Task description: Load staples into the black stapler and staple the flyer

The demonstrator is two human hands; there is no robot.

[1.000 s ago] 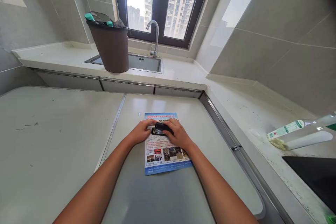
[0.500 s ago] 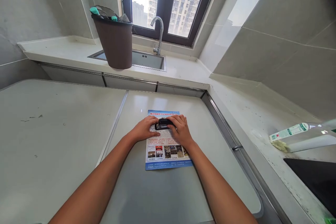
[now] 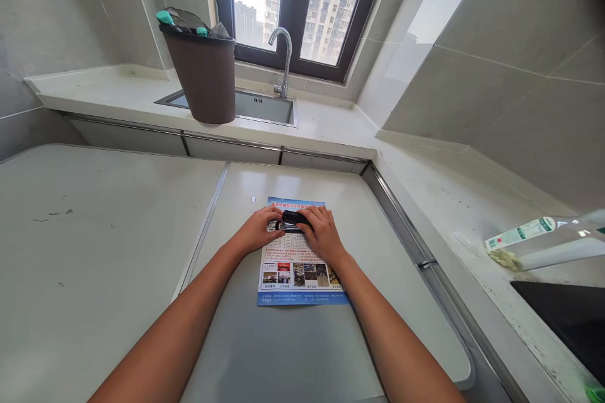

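Black stapler (image 3: 292, 218) lies crosswise, mouth leftward, pinched by right fingers (image 3: 319, 214), left fingers (image 3: 271, 213) parted beside that end.

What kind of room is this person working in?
Most likely a kitchen: a sink with a curved faucet is set into the pale counter near a window, and the walls look tiled.

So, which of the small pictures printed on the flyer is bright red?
The red picture, directly above another photo in the little group at the lower left of the flyer. The other pictures look darker or paler, none so red.
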